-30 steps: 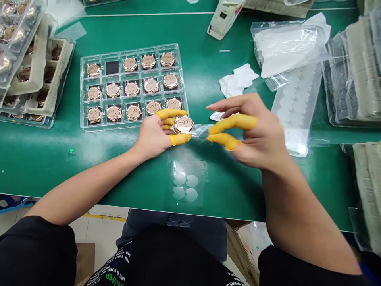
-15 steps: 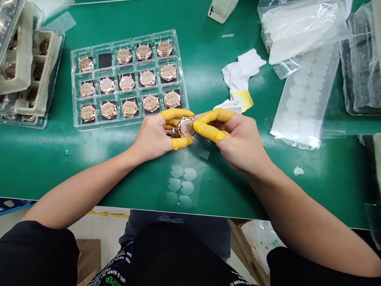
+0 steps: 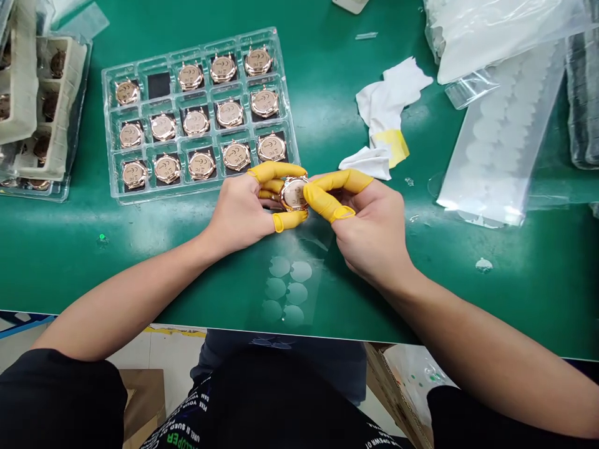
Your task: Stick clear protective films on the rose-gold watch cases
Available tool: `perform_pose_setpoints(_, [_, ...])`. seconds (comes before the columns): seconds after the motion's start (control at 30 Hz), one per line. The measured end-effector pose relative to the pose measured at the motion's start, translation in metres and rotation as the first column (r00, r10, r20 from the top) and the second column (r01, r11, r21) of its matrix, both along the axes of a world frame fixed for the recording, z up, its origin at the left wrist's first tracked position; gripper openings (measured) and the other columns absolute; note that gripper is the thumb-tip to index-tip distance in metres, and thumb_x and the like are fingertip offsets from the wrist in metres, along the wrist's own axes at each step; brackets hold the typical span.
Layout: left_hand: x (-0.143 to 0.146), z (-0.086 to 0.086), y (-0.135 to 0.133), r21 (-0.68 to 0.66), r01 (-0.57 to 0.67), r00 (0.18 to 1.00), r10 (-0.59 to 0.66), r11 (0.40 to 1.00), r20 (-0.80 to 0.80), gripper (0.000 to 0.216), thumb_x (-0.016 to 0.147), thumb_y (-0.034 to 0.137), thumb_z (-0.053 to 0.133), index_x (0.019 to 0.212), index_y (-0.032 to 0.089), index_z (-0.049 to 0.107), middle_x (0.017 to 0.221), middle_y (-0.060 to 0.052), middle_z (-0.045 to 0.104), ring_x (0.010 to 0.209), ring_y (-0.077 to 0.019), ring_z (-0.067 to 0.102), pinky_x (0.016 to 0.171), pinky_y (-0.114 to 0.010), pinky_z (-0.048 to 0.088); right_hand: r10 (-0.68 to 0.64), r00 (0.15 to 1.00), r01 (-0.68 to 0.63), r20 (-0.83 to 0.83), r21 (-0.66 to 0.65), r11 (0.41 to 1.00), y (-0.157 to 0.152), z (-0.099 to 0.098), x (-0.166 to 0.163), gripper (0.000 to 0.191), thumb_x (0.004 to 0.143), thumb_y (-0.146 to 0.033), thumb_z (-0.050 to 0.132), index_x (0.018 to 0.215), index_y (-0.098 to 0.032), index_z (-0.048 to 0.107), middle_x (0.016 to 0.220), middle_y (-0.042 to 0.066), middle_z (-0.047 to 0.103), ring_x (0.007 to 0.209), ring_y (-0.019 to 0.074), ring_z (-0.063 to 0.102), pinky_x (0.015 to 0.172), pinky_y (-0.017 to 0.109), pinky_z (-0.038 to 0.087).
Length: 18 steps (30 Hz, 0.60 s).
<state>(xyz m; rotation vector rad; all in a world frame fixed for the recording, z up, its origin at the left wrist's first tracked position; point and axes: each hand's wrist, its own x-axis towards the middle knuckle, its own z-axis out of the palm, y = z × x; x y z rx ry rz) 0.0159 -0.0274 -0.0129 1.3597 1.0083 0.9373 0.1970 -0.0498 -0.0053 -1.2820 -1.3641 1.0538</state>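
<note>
A rose-gold watch case [image 3: 294,194] is held back side up between my two hands, above the green table. My left hand [image 3: 250,209], with yellow finger cots, grips it from the left, fingers at the top edge and thumb below. My right hand [image 3: 362,215], also in yellow cots, has thumb and forefinger closed at its right edge; whether a thin film lies between them is hidden. Behind my left hand, a clear compartment tray [image 3: 108,134] holds similar cases on black pads. One back-row compartment shows only its black pad [image 3: 159,86]. Below my hands lies a sheet of round clear films [image 3: 287,290].
A crumpled white cloth [image 3: 384,103] with a yellow patch lies right of the tray. Farther right are a strip of round films [image 3: 498,143] and plastic bags [image 3: 510,34]. Stacked trays [image 3: 70,115] crowd the left. The table's front edge [image 3: 234,329] runs close to my body.
My view has shifted slightly, so table things sit a little higher and farther outward. Both hands keep hold of the watch case in nearly the same pose.
</note>
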Motion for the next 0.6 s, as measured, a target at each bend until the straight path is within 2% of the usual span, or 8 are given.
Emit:
perform_pose_setpoints(0.37, [-0.001,-0.0043,-0.0004,0.093,-0.003,0.997,0.01,0.996,-0.072,0.057,0.07,0.02,0.09,0.124,0.02,0.073,0.104,-0.002,0.081,0.089,-0.0162,0.08,0.079,-0.026,0.068,-0.033,0.999,0.032,-0.04,-0.026,0.999,-0.0018,0.0046,-0.0032,0.035,0.083,-0.06,0.087,0.088,-0.027,0.077,0.092,0.002,0.078,0.085,0.0196,0.072,0.082,0.038,0.061])
perform_pose_setpoints(0.6, [0.0003,-0.0011,-0.0014,0.061,-0.017,0.998,0.021,0.998,-0.055,0.056,0.068,0.014,0.09,0.121,0.02,0.074,0.102,-0.001,0.08,0.089,-0.0165,0.08,0.081,-0.027,0.069,-0.03,0.999,0.03,0.021,-0.004,1.0,-0.0026,0.0019,-0.0021,0.026,0.09,-0.053,0.083,0.091,-0.028,0.076,0.094,0.002,0.078,0.087,0.0199,0.074,0.083,0.038,0.062])
